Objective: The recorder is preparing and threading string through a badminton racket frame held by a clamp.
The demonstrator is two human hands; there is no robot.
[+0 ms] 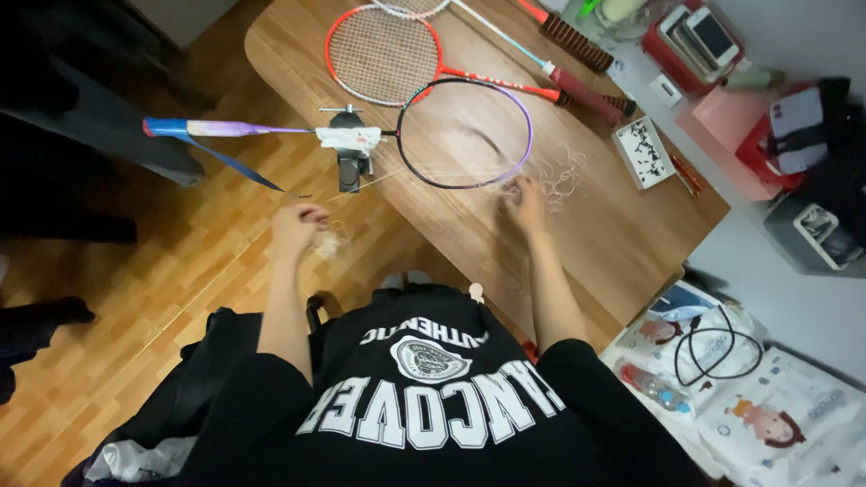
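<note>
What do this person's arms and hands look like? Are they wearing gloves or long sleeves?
No gloves and no long sleeves. Both forearms are bare, and the left hand and right hand are bare too, with no watch or rings that I can make out. The person wears a black short-sleeved T-shirt with big white lettering and a round badge.

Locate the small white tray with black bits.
In the head view, the white tray lies on the right side of the wooden table, just right of the loose string pile and below the red racket's grip.
</note>
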